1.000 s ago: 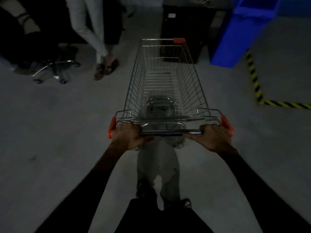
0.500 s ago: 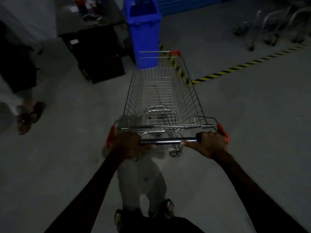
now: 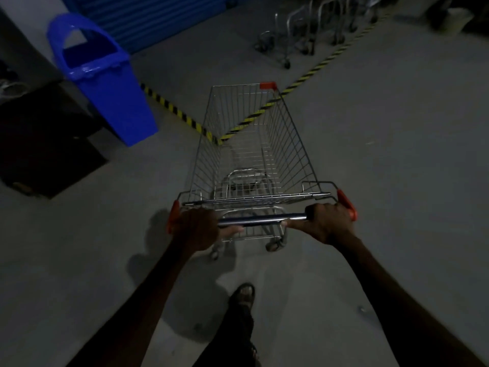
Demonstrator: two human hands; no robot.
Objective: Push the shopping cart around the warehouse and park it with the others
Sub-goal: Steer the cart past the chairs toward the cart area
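Blue bin far left, beside black box; yellow-black floor tape

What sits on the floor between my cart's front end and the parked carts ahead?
In the head view, only bare concrete crossed by the yellow-black hazard tape lies between the shopping cart and the parked carts. The blue bin stands off left.

I observe both arms extended; left hand and right hand curled, gripping the handle bar.
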